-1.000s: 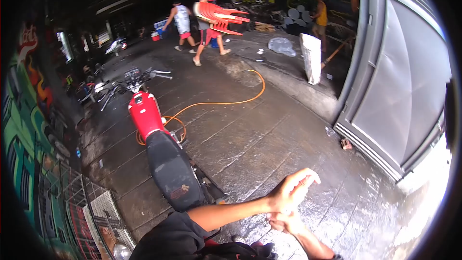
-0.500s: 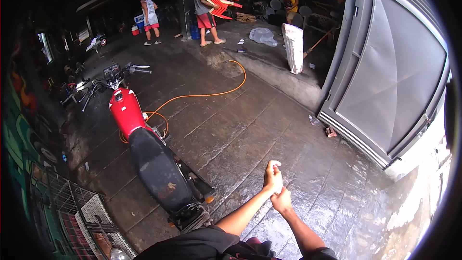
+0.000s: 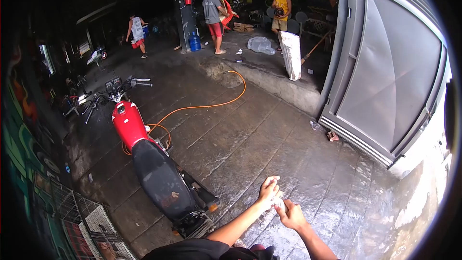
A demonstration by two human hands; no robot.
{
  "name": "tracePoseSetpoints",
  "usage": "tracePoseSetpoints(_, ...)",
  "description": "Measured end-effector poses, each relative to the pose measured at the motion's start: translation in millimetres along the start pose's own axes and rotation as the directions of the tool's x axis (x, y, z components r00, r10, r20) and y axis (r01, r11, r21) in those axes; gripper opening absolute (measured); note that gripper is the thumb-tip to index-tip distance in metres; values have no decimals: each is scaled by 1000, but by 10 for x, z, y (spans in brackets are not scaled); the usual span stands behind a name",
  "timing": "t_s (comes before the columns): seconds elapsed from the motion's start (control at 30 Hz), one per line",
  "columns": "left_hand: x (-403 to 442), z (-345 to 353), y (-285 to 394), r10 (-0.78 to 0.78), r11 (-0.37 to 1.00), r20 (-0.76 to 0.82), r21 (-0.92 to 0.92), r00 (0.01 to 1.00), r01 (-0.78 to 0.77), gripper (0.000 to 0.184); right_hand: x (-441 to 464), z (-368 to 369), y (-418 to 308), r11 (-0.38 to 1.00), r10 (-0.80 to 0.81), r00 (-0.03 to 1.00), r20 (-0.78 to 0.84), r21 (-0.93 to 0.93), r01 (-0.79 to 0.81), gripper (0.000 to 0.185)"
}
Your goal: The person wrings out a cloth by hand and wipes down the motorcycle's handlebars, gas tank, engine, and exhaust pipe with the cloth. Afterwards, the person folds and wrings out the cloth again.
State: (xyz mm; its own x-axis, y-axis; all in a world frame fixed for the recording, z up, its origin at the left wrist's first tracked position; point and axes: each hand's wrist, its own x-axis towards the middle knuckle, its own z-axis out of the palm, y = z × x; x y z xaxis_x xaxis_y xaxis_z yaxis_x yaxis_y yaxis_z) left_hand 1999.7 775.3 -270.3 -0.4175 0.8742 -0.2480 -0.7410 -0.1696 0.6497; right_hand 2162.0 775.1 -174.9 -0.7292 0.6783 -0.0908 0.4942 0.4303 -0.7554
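My left hand point(image 3: 269, 192) is raised in front of me over the wet floor, its fingers curled. Close beside it on the right, my right hand point(image 3: 292, 215) is also closed, thumb and fingers pinched toward the left palm. Something small and pale shows between the two hands, too small and bright to make out. To the left of my arms stands a red motorcycle point(image 3: 129, 118) with a long black seat point(image 3: 159, 175), nearest to my left forearm.
An orange hose point(image 3: 202, 106) curves across the floor point(image 3: 216, 139). A grey metal gate point(image 3: 390, 67) stands at the right, near a white sack point(image 3: 290, 55) on a raised ledge. A wire cage point(image 3: 77, 212) is at lower left. Several people are farther back, one carrying red chairs point(image 3: 226, 14).
My hands have shifted lower and come slightly apart at the fingers. The person with the chairs has turned away, the one in white has moved left, and the one in yellow stands more upright.
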Motion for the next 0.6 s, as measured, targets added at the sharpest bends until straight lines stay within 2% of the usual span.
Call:
tracePoseSetpoints(0.03, -60, 57, 37, 46, 998, 48, 46, 998, -48, 17, -66, -47, -44, 999, -34, 999, -12, -9, 33, 37)
tracePoseSetpoints(0.07, -139, 146, 104, 91, 991, 101, 90, 991, -100, 18, -113, -27, 46, 998, -26, 999, -28, 61, 27, 35)
tracePoseSetpoints(0.1, -262, 226, 219, 138, 960, 189, 214, 972, -178, 20, -167, -3, 192, 992, -20, 999, -46, 127, 26, 34)
tracePoseSetpoints(0.13, -388, 319, 324, 277, 863, 273, 351, 921, -363, 22, -181, 0, 266, 981, -17, 998, -63, 191, 29, 33)
tracePoseSetpoints(0.17, -528, 410, 421, 390, 712, 372, 458, 842, -532, 23, -253, -37, 174, 869, 105, 994, -39, 489, -72, 32)
tracePoseSetpoints(0.2, -676, 499, 541, 467, 518, 483, 530, 741, -672, 25, -288, -90, 159, 729, 92, 996, 1, 681, -68, 31)
tracePoseSetpoints(0.23, -843, 600, 812, 495, 166, 689, 523, 530, -836, 32, -352, -180, 23, 586, 133, 991, 9, 806, -86, 33)
tracePoseSetpoints(0.27, -984, 661, 1034, 412, -199, 859, 409, 303, -890, 39, -424, -286, -131, 420, 172, 985, 26, 902, -97, 35)
tracePoseSetpoints(0.3, -1080, 629, 1026, 282, -270, 922, 342, 266, -900, 53, -483, -362, -170, 351, 139, 986, 91, 927, -135, 42)
tracePoseSetpoints(0.33, -1117, 550, 981, 140, -365, 967, 249, 211, -897, 49, -509, -378, -224, 203, 154, 976, 151, 962, -181, 48)
tracePoseSetpoints(0.37, -1121, 540, 973, 81, -451, 986, 165, 144, -877, 46, -542, -329, -178, 6, 75, 962, 263, 964, -264, 50)
tracePoseSetpoints(0.4, -1119, 548, 962, 18, -527, 997, 78, 80, -846, 45, -583, -291, -150, -183, -25, 935, 354, 918, -353, 51)
tracePoseSetpoints(0.43, -1084, 577, 973, 16, -544, 999, 39, 36, -838, 41, -636, -259, -135, -316, -86, 882, 464, 827, -466, 52)
tracePoseSetpoints(0.47, -1061, 689, 1051, 68, -549, 996, -8, -54, -836, 42, -693, -267, -260, -430, -162, 817, 554, 705, -564, 54)
tracePoseSetpoints(0.5, -1042, 805, 1131, 94, -535, 985, -72, -144, -842, 35, -732, -258, -372, -480, -288, 754, 591, 592, -647, 55)
tracePoseSetpoints(0.53, -1024, 919, 1210, 121, -526, 964, -139, -235, -839, 28, -761, -197, -439, -534, -489, 686, 538, 437, -723, 56)
tracePoseSetpoints(0.6, -1014, 1125, 1344, 153, -408, 929, -252, -338, -877, 18, -829, -154, -620, -517, -613, 637, 468, 372, -771, 55)
